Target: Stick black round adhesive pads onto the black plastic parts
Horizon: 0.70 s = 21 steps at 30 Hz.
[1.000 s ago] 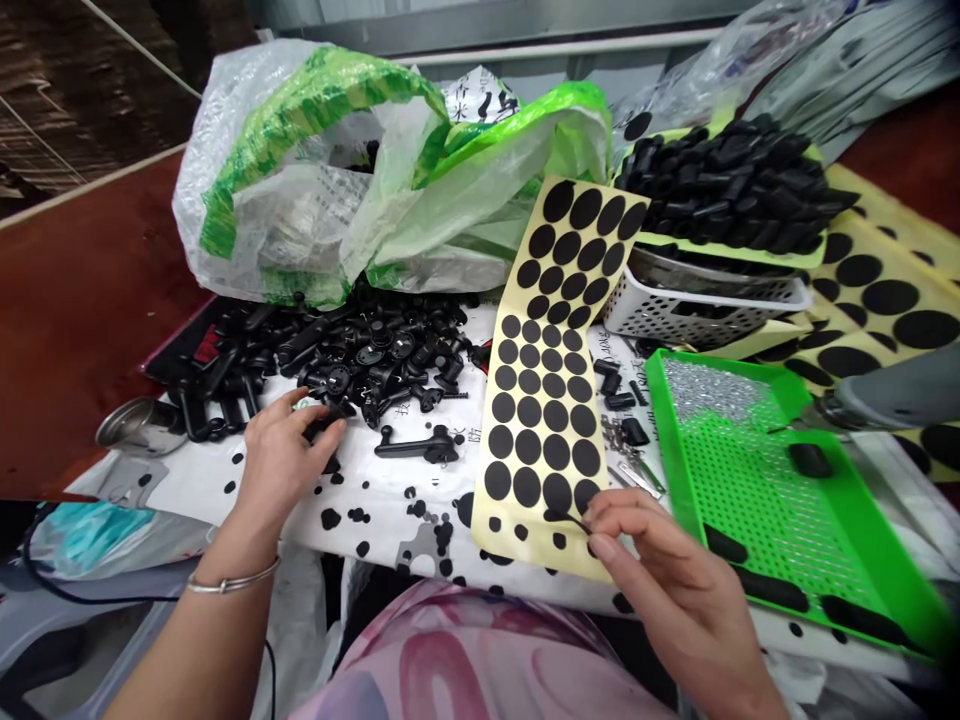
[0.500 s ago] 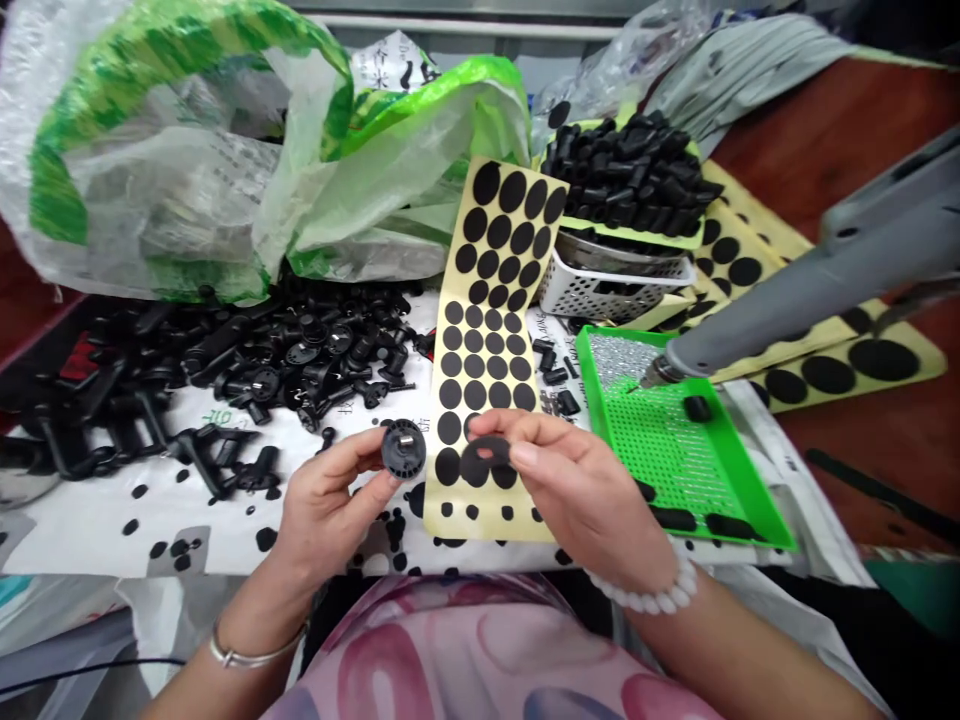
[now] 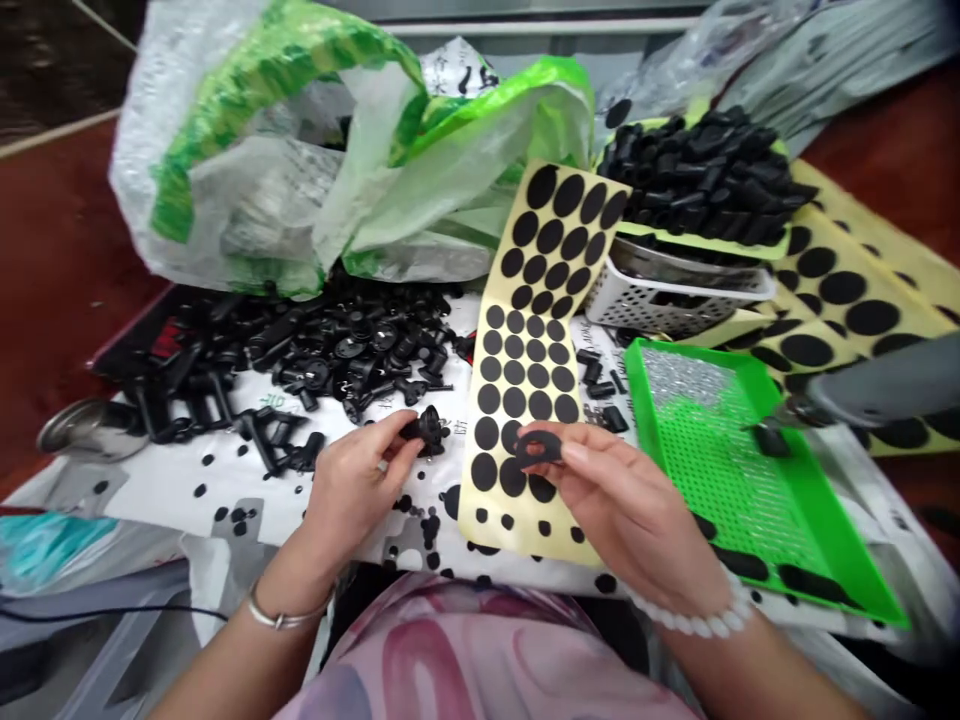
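Pinched between the thumb and fingers of my left hand (image 3: 360,480) is a small round black plastic part (image 3: 429,430), now seen from its side. My right hand (image 3: 630,490) grips the edge of a black foam ring sticker (image 3: 538,450) with a hole in its middle. The ring is above the lower end of a cream sticker sheet (image 3: 517,515) covered in rows of black round pads. A gap separates the ring from the plastic part. To the left lies a heap of black plastic parts (image 3: 322,345).
A green tray (image 3: 847,560) of small silvery pieces stands at right, with a grey screwdriver-like tool (image 3: 885,385) over it. Behind are a white basket (image 3: 675,300), a pile of black tubes (image 3: 697,170) and green-white plastic bags (image 3: 315,220). A metal dish (image 3: 90,435) lies far left.
My left hand has turned the round part from face-on to side-on. The ring stays in my right hand. The whole view has shifted, with the table things now further right.
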Available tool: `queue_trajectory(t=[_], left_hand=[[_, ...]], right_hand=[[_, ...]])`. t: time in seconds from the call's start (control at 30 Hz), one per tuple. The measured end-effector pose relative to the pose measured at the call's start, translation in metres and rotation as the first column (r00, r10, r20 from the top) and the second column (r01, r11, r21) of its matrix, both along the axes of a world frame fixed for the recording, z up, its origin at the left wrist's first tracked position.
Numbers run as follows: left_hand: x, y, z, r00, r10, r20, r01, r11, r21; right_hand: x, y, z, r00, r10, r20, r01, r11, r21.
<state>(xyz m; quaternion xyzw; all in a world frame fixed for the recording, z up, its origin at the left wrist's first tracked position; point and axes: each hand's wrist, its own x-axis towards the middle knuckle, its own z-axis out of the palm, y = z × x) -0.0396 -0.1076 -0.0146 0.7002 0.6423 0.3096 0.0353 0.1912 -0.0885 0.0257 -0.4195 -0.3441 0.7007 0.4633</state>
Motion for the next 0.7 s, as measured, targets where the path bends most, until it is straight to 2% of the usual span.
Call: queue_trajectory(t=[0.1,0.23,0.4,0.47,0.57,0.63,0.7], left_hand=[[-0.008,0.006,-0.002,0.989,0.128,-0.070,-0.129,0.992,-0.014],[-0.017,0.014,0.000,0.986,0.166,-0.018,-0.165,0.986,0.039],[-0.062,0.008,0.009,0.943,0.334,0.004,-0.332,0.936,0.120],[-0.085,-0.003,0.013,0.887,0.461,-0.045,-0.453,0.884,0.115],[-0.111,-0.024,0.017,0.746,0.656,-0.111,-0.659,0.752,0.017],[-0.119,-0.033,0.016,0.690,0.715,-0.116,-0.724,0.684,-0.091],[-0.122,-0.036,0.010,0.687,0.721,-0.093,-0.723,0.666,-0.184]], right_hand=[[0.001,0.000,-0.003,1.000,0.013,0.025,-0.013,1.000,-0.001],[-0.002,-0.002,-0.007,0.998,0.022,0.059,-0.022,1.000,0.012],[0.001,-0.003,-0.012,0.994,0.012,0.109,-0.014,1.000,0.017],[0.005,-0.003,-0.016,0.993,0.007,0.121,-0.007,1.000,0.001],[0.010,-0.004,-0.021,0.990,0.004,0.144,-0.001,1.000,-0.021],[0.010,-0.003,-0.024,0.988,0.013,0.156,-0.009,1.000,-0.027],[0.008,-0.003,-0.025,0.986,0.038,0.161,-0.032,0.999,-0.042]])
